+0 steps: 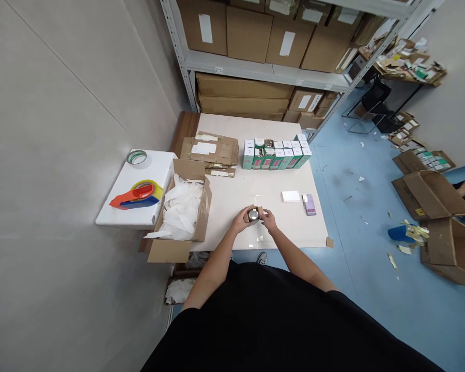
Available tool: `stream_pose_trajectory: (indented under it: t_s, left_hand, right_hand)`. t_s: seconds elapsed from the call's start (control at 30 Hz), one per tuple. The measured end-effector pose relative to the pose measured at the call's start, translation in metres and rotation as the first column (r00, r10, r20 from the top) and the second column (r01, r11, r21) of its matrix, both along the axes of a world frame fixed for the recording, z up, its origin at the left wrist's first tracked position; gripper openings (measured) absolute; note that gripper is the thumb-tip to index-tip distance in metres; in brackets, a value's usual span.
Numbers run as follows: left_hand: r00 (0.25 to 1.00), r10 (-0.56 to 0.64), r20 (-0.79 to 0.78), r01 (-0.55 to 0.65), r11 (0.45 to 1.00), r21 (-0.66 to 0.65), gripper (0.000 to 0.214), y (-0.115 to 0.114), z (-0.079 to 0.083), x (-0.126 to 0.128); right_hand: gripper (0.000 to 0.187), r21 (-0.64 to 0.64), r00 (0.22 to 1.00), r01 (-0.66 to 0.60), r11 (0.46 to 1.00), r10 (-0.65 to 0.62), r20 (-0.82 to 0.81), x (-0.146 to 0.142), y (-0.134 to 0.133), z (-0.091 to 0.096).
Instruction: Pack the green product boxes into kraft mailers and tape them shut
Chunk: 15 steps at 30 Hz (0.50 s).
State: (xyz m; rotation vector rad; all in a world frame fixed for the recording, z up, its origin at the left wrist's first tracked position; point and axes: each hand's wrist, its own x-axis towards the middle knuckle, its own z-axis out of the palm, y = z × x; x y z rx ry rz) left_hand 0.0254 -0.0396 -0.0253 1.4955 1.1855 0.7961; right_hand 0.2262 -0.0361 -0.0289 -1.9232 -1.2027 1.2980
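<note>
Over the near part of the white table (232, 191), both my hands close around a small brown cardboard insert (253, 214) with a round shiny metal object in it. My left hand (242, 219) grips its left side with curled fingers. My right hand (268, 219) grips its right side. A small clear plastic piece (256, 197) lies on the table just beyond the hands.
A row of green and white small boxes (276, 153) stands at the far side. Flattened cardboard (211, 150) lies left of them. An open carton of white bags (182, 209) sits at the left edge. Tape rolls and an orange dispenser (136, 195) rest on a white stand. A white card (291, 196) and a blurred purple item (309, 204) lie to the right. Shelving with cartons stands behind.
</note>
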Motion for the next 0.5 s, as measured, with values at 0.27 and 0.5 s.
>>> stream_pose_trajectory:
  t_s: [0.27, 0.5]
  left_hand:
    - [0.986, 0.014, -0.168, -0.016, 1.000, -0.014, 0.079, 0.006, 0.007, 0.010]
    - [0.987, -0.007, -0.161, 0.013, 0.999, 0.038, 0.078, 0.014, 0.016, 0.007]
  right_hand:
    - [0.031, 0.263, 0.969, -0.126, 0.956, 0.061, 0.241, -0.006, 0.002, 0.015]
    - [0.049, 0.053, 0.801, -0.344, 0.938, 0.263, 0.538, -0.021, 0.016, 0.027]
